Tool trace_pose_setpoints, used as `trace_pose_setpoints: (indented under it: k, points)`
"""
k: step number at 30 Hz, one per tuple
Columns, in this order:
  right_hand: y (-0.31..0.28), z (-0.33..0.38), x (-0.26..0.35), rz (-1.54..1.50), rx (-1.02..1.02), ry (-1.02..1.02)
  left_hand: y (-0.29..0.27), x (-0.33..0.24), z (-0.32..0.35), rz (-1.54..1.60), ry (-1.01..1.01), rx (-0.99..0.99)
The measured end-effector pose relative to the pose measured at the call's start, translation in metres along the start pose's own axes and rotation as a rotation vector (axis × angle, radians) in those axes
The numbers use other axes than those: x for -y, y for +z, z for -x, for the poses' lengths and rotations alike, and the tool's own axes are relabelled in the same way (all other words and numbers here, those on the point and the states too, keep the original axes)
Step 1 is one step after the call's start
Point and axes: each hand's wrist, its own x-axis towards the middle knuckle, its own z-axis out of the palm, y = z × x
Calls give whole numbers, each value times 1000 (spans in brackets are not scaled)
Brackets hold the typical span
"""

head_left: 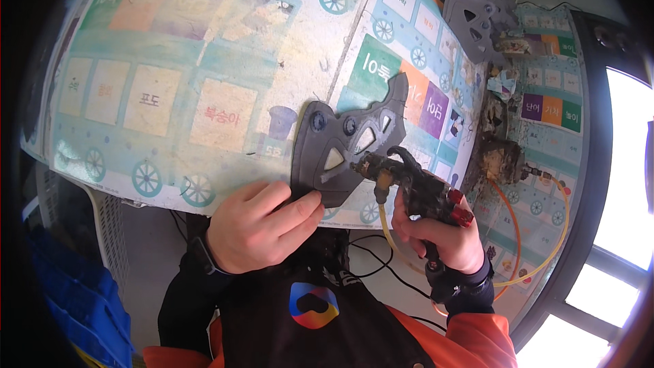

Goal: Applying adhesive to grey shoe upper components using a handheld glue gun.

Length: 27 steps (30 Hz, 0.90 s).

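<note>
My left hand (267,225) pinches the near left edge of a dark grey, curved, padded-looking piece (310,146) with triangular cutouts and round dimples. The piece is over the near edge of a printed table sheet. My right hand (446,235) is wrapped round the handle of a dirty black spray gun (417,187) with red knobs at its rear. Its nozzle points left, close in front of the piece; whether it touches cannot be made out. A yellowish hose (383,219) hangs from the gun's front.
More grey pieces (470,24) are piled at the far right. A crusted container (501,160) with an orange hose (512,221) stands at the table's right side. A blue crate (78,293) is at the lower left. Black cables (381,259) run below the table edge.
</note>
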Motion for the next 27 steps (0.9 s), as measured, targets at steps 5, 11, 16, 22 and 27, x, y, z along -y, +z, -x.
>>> trace_pose_setpoints:
  k: [5, 11, 16, 22, 27]
  points:
    - [3, -4, 7, 47, 4, -15, -3, 1, -1, 0, 17, 19]
    - [12, -4, 10, 58, 13, -33, -2, 1, 0, -7, 19, 2]
    - [18, -2, 5, 56, 23, -13, -3, 2, 0, -8, 27, 9]
    - [18, 0, 1, 111, 67, 37, -1, 1, 3, -33, 38, 10]
    - [13, 18, -4, -73, 4, -75, 5, -4, 4, -7, -5, -92]
